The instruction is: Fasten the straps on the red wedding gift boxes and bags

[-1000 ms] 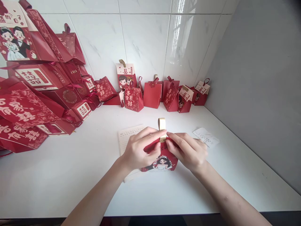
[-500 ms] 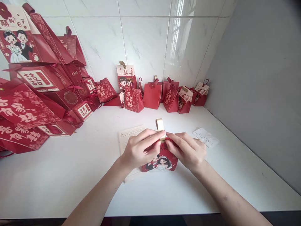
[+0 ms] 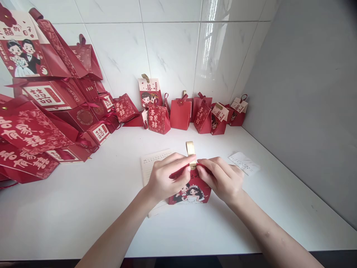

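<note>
Small red box [image 3: 192,194] standing on white table [image 3: 83,208], overlapping the right edge of a lined sheet [image 3: 148,163]. Cartoon couple printed on the front face.

Left hand [image 3: 164,180]: curled over the box's upper left, thumb and forefinger closed almost to a pinch on the red top flap. Rests above the sheet's right half.

Right hand [image 3: 223,178]: mirrors it just right of the sheet, thumb and forefinger pinched tight on the flap's other side, remaining fingers loosely bent.

Fingertips [image 3: 186,167] of both hands nearly meet at the foot of the gold ribbon loop [image 3: 191,149], upright at the box top. Cannot tell whether skin touches ribbon.

Paper slip [image 3: 244,163] lying flat, well right of the sheet. Row of red boxes [image 3: 181,113] beyond the sheet, against the tiled wall. Pile of larger red bags [image 3: 41,111] far left of the sheet.
</note>
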Tool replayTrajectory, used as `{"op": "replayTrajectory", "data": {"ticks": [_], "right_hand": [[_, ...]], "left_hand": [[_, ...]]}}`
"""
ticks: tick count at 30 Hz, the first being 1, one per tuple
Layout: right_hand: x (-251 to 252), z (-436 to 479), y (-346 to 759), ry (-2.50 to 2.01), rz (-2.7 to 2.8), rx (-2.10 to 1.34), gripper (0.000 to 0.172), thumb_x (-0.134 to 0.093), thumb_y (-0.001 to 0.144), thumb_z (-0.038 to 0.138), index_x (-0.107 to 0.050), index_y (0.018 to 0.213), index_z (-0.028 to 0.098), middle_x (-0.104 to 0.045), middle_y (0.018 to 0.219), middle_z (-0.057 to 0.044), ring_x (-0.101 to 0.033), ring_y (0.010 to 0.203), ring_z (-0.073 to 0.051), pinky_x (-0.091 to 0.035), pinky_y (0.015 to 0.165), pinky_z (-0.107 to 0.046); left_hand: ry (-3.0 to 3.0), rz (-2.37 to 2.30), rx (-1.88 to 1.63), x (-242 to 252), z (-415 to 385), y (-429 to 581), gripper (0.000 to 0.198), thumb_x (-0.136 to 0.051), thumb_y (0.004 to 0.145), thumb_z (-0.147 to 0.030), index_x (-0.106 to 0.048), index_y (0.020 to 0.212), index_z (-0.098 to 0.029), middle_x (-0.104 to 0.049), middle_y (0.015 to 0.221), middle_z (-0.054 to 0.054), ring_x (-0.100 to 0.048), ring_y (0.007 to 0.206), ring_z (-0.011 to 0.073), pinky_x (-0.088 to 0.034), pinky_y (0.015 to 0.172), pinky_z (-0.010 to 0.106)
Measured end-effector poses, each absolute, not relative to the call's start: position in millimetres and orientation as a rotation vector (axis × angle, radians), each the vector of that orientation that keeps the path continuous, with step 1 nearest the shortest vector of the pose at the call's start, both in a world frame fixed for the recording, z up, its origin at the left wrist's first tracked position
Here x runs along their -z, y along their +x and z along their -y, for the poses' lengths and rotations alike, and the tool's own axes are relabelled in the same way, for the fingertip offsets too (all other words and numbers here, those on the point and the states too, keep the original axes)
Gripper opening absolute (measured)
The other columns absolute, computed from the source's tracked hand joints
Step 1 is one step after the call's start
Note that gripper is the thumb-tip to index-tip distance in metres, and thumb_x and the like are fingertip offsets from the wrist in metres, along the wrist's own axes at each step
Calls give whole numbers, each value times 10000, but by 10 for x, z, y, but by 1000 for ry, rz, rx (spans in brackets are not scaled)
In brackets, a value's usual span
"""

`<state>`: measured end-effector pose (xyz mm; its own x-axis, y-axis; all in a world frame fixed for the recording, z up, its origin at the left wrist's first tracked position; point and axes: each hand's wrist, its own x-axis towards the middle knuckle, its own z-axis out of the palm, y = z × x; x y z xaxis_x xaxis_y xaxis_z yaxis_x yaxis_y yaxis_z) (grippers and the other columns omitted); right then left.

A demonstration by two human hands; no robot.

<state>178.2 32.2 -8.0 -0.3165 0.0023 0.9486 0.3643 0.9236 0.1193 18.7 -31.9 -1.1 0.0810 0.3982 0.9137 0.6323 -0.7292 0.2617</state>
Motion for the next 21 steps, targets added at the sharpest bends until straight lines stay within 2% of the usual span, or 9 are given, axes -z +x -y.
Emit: {"op": "replayTrajectory", "data": {"ticks": [7, 11, 21], "right_hand": [[110, -293, 1731, -307, 1850, 265, 118, -555, 887, 107, -574, 799, 184, -583, 592, 22, -477, 436, -69, -325, 378, -203], [105, -274, 1715, -336, 1894, 6, 139, -525, 883, 112, -532, 770, 191, -530, 618, 22, -451, 469, -76, -348, 406, -192], [95, -221, 1704, -383, 1921, -503, 148, -510, 889, 166, -461, 755, 207, -468, 642, 30, -429, 514, -101, -366, 445, -216]], "left_hand": [[-2173, 1187, 1853, -38, 362, 229, 317, -552, 789, -26, -711, 1021, -172, -651, 744, 9, -597, 643, 93, -513, 583, 195], [-2174, 1274, 1904, -47, 383, 252, 287, -556, 785, -31, -723, 981, -156, -649, 728, 11, -592, 626, 89, -503, 563, 187], [-2184, 1197, 1882, -13, 376, 241, 273, -553, 817, -76, -700, 1027, -171, -670, 790, 40, -635, 702, 127, -539, 616, 236]]}}
